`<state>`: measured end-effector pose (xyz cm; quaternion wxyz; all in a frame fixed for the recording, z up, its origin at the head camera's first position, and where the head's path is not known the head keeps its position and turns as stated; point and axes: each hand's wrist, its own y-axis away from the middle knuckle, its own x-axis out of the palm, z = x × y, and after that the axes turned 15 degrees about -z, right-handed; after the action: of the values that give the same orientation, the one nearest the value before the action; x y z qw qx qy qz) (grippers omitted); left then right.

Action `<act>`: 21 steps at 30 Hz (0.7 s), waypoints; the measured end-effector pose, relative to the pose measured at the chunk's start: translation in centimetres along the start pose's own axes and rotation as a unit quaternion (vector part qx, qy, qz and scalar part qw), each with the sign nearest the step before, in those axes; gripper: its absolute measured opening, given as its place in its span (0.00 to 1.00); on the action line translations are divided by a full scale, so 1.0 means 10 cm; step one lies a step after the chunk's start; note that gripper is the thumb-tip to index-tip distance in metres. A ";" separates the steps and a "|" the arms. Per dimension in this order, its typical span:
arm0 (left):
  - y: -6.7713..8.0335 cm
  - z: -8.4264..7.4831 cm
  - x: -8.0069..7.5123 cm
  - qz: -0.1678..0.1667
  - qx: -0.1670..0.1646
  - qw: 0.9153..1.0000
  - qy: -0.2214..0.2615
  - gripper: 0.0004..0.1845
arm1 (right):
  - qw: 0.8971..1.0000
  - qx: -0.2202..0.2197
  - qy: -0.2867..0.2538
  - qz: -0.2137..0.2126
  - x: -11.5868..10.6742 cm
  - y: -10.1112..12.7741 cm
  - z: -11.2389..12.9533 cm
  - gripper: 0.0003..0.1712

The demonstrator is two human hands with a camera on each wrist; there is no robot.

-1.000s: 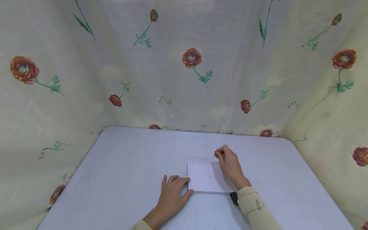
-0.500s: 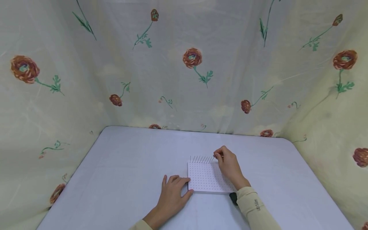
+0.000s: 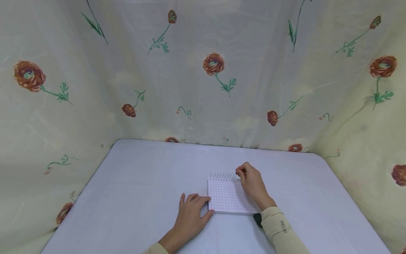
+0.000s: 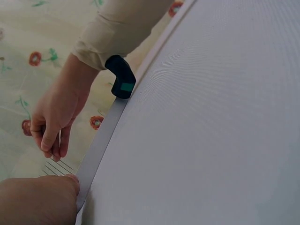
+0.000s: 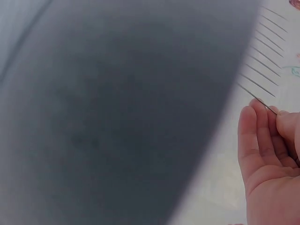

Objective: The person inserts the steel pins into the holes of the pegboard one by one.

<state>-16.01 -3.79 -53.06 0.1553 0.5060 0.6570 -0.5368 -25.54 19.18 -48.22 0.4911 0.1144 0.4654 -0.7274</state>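
A white board [image 3: 225, 197] dotted with rows of small holes lies on the table. Along its far edge stands a row of several thin metal needles [image 5: 265, 54], most leaning the same way. My right hand [image 3: 253, 185] pinches one needle [image 5: 253, 95] between thumb and fingers at the right end of that row; the needle's lower end meets the board's edge in the right wrist view, though whether it sits in a hole I cannot tell. My left hand [image 3: 191, 216] rests beside the board, its index finger and thumb extended and touching the left side and near-left corner.
A dark device [image 3: 257, 219] is on the underside of the right wrist, by the board's near-right corner. White cloth covers the table [image 3: 142, 183]. Flower-printed curtains [image 3: 190, 81] hang behind it and at both sides.
My right hand has shifted very slightly with the needle still pinched at the row's right end. The left hand and board stay in place; the head view drifts a little.
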 end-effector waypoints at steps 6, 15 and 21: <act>-0.02 -0.01 -0.02 0.002 0.003 1.000 0.001 0.23 | 1.000 0.001 0.001 0.002 -0.02 0.00 0.01 0.02; -0.01 -0.01 -0.02 -0.001 0.002 1.000 0.000 0.22 | 1.000 0.006 0.006 0.005 -0.02 0.00 0.01 0.03; 0.00 -0.01 -0.02 -0.002 0.003 1.000 -0.003 0.23 | 1.000 -0.006 0.008 -0.002 0.00 0.02 0.00 0.03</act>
<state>-15.90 -3.78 -52.90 0.1548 0.5037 0.6558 -0.5405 -25.43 19.17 -48.37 0.4863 0.1161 0.4741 -0.7248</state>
